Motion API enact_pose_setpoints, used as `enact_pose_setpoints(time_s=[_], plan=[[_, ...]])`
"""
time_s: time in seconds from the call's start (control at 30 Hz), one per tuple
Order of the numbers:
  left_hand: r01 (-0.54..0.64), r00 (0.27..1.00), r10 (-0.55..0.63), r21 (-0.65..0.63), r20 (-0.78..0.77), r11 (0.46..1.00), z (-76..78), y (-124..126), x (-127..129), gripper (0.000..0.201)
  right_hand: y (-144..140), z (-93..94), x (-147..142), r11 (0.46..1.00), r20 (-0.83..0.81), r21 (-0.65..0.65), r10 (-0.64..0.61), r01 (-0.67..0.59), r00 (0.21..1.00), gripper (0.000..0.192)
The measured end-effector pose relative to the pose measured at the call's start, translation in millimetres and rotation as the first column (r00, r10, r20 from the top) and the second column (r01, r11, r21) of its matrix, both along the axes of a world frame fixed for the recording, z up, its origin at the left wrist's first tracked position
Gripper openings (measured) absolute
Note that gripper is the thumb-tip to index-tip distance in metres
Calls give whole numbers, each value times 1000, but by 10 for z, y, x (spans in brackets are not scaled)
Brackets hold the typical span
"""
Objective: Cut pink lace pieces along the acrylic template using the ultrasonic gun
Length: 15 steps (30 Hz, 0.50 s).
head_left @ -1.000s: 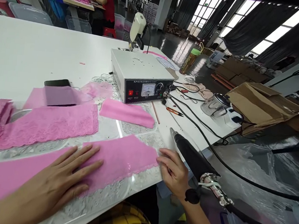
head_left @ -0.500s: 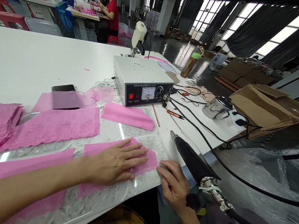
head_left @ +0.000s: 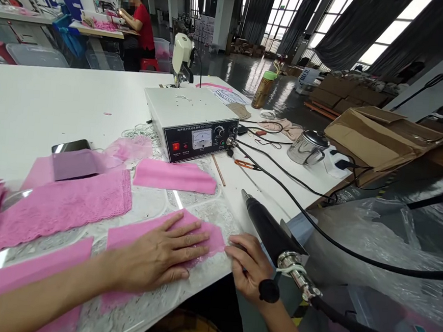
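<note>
- Lace piece (head_left: 208, 236), pink and thin, lies flat on the table (head_left: 38, 105) near the front edge, under the left hand (head_left: 156, 255).
- Left hand is open, fingers spread, pressing the lace down. It holds nothing.
- Right hand (head_left: 249, 270) sits just right of the lace end, fingertips at its edge. I cannot tell if they pinch it.
- Black tool (head_left: 270, 231) with a thick cord rests against the back of the right hand.
- Lace looks very light and floppy. It would likely bend, slide and wrinkle, so a flat palm or a pinch at the end seems best.
- Table edge is right below both hands, so the lace could slip off.
- More pink lace (head_left: 57, 207) lies left of the pressing hand, and a folded pink piece (head_left: 174, 176) lies beyond it.
- White box (head_left: 190, 120) with a dial stands farther back. Bare table lies past the fingers, toward the right.
</note>
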State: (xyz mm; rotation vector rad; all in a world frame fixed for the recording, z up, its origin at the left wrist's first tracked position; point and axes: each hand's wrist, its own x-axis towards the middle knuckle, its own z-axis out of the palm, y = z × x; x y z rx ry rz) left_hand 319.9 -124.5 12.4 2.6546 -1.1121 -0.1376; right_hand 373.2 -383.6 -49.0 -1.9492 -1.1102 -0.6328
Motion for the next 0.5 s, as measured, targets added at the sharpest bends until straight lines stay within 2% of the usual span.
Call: enact_pose_setpoints(time_s=[0.33,0.5], plan=[[-3,1000,3,-39,-13,999,53,-10,-11,60,-13,2,-22,998,-6,-39,-42,42,999,32],[16,999,-16,-10,-37,1000,62,-2,-17,54,-12,-1,-25,999,11,-32,11,-11,1000,36]])
